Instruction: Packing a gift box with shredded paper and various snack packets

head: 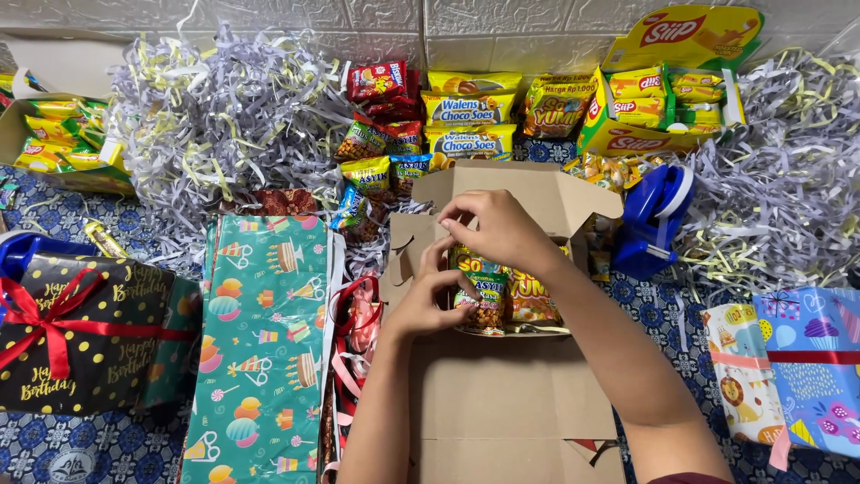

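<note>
Head view: both hands work inside an open brown cardboard box (515, 269) sitting mid-floor on a blue patterned mat (90, 448), lid flap tipped back toward the wall. Left hand (428, 300) has fingers curled w/ fingertips pinching the top edge of a small green snack packet (488, 305), which stands upright at the box's left-front corner, probably so it packs tight next to the others. Right hand (502, 229) reaches over from the right, fingers bunched & pressed together on the top of the yellow snack packets (533, 300) standing in the box; looks like it steadies them so the row doesn't topple, but exact contact is partly hidden by the knuckles. Around the box: rolls of green birthday wrapping paper (269, 341) lie just left of it, w/ red & pink ribbon (354, 332) between paper & box. Black dotted gift w/ red bow (76, 332) at the mat's left edge. Blue tape dispenser (658, 220) just right of the box flap. Wrapped pastel gifts (788, 367) at the right edge. Along the wall: more snack packs (470, 112), a yellow display carton (658, 108), heaps of shredded paper filler (224, 116) both sides.
</note>
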